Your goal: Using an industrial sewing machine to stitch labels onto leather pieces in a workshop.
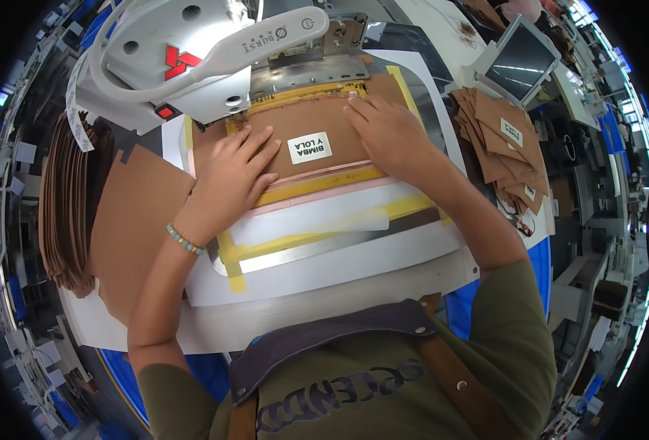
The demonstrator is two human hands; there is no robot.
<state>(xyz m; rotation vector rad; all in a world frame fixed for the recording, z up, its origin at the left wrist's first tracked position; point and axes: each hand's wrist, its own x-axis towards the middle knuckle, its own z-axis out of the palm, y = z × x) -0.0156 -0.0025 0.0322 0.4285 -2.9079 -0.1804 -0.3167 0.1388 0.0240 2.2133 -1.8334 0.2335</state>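
A brown panel (273,158) with a white printed label (310,148) lies in a yellow-edged frame (324,187) in front of a white sewing machine (141,44). My left hand (232,172) rests on the panel's left part with its fingers spread; a beaded bracelet is on that wrist. At the frame's far right corner, my right hand (387,136) lies over the panel, fingers stretched forward and tips against the frame edge. Neither hand visibly grips anything. The panel's left and right parts are partly covered by my hands.
Left of the machine stand a stack of brown sheets (64,213) and a loose brown sheet (137,220). A pile of labelled brown pieces (500,139) lies on the right, below a dark screen (522,62). A metal plate with yellow tape (302,246) surrounds the frame.
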